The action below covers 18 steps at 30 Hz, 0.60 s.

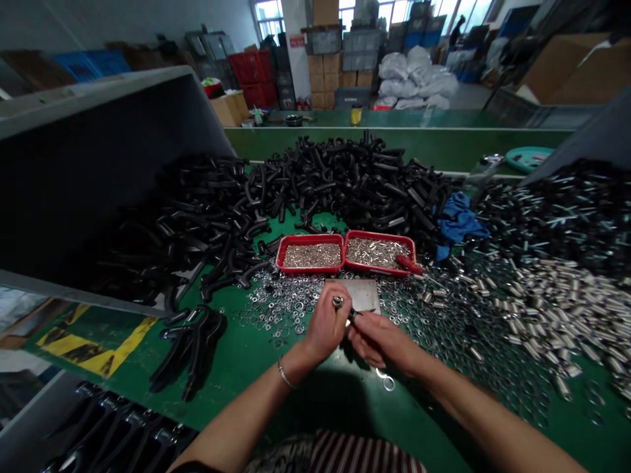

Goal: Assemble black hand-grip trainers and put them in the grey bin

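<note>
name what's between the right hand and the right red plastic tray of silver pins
In the head view, a flat grey metal plate and loose silver metal rings lie between the right hand and the tray.

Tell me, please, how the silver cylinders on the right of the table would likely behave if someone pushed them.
The silver cylinders would probably roll, given their rounded sides. Their shiny surfaces suggest they may be slippery. Since they lie loosely heaped, pushing one would likely shift its neighbours.
</note>
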### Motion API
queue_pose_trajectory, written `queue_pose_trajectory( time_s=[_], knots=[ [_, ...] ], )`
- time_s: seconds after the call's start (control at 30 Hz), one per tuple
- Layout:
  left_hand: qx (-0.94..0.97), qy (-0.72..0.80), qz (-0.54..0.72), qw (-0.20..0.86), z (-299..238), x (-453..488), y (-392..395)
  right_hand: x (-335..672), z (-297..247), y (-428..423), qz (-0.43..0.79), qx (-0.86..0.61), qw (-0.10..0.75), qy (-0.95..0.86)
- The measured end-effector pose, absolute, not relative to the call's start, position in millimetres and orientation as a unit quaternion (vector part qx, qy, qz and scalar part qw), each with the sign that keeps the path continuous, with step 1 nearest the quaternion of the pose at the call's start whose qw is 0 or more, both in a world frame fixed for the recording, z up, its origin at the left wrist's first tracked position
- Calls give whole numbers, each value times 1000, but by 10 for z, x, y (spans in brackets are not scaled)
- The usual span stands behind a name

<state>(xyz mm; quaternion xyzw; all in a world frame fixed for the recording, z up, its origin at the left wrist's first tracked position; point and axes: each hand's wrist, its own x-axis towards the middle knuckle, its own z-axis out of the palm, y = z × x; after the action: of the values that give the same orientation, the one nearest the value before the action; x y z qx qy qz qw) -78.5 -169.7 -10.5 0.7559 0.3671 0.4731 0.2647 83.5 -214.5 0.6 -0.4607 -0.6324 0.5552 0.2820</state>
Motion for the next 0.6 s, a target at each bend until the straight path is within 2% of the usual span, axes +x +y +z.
queue_pose_trajectory(
  time_s=[0.07, 0.2, 0.27, 0.4, 0.6],
  knots=[
    [785, 351, 432, 272, -91, -831, -1680, 880, 2, -2215, 545, -450, 261, -657],
    [799, 439, 309, 271, -122, -907, -1466, 1125, -75, -2406, 192, -563, 206, -777],
    [824, 446, 227, 265, -169, -886, -1310, 1259, -169, -2493, 84, -578, 143, -799],
    [892, 372, 101, 236, -267, -726, -1087, 1423, -321, -2574, 21, -567, 87, -818],
    [917, 360, 9, 171, -215, -577, -1060, 1763, -205, -2693, 60, -567, 148, -808]
  ],
)
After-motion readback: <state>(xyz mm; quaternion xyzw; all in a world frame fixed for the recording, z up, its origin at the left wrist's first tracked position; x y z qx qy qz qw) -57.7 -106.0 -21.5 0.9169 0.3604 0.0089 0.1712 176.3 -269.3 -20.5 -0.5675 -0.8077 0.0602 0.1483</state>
